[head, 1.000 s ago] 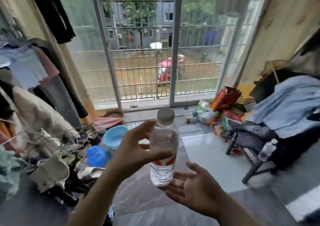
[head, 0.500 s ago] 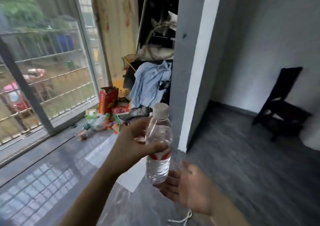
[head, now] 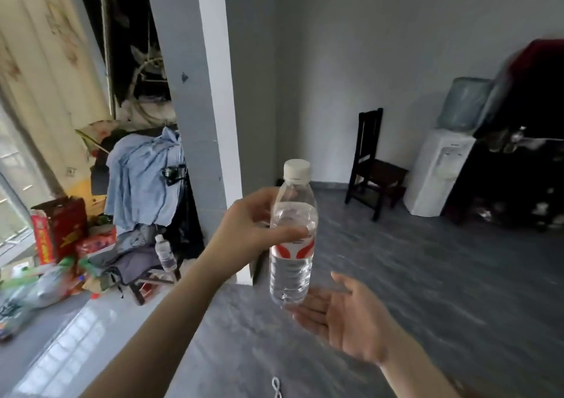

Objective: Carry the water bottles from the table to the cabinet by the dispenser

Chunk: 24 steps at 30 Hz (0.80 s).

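**Bottle held upright in mid-room**

A grey-walled room with a grey floor (head: 427, 291) spreads ahead, split by a pillar (head: 210, 92). Against the far wall stand a dark chair (head: 370, 166) and a white dispenser (head: 433, 172) topped with a blue jug (head: 464, 103); a dark cabinet (head: 518, 181) sits just beside it on the right, blurred. Left of the pillar, a blue shirt (head: 143, 178) drapes over clutter, with a red box (head: 59, 227) near the window and 1 small bottle (head: 165, 252) leaning among the clothes.

The left hand (head: 244, 230) grips the bottle (head: 293, 239) at its upper half, thumb across the front, fingers curled behind. The bottle is upright, white cap on, mostly full. The right hand (head: 345, 315) lies spread palm-up just under the bottle's base; whether its fingertips touch the base cannot be told.
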Motion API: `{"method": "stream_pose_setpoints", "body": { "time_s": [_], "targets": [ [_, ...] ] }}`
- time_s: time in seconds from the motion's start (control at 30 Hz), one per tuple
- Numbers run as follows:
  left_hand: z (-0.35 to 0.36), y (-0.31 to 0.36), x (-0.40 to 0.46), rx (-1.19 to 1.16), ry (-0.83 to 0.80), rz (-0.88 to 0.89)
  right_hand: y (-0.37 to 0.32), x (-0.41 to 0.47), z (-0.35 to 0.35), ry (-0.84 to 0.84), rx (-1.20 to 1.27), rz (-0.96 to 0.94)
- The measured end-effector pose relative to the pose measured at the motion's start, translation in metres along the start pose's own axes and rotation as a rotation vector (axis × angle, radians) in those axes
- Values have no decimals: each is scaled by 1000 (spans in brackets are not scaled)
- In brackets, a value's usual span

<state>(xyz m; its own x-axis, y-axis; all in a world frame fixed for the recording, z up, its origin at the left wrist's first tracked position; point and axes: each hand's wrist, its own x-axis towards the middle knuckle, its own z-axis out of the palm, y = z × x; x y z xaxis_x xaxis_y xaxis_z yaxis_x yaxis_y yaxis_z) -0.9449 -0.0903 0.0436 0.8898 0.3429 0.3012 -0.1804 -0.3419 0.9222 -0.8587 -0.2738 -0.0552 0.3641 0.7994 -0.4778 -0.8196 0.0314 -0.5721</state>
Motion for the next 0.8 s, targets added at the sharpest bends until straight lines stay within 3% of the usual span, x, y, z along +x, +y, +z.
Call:
{"method": "stream_pose_setpoints", "body": {
  "time_s": [0.4,0.8],
  "targets": [
    [40,-17,154,28,-124,61,-115,53,-41,-55,86,-84],
    [-3,-78,343,-47,-172,88,-254,193,-27,5,42,-133]
  ]
}}
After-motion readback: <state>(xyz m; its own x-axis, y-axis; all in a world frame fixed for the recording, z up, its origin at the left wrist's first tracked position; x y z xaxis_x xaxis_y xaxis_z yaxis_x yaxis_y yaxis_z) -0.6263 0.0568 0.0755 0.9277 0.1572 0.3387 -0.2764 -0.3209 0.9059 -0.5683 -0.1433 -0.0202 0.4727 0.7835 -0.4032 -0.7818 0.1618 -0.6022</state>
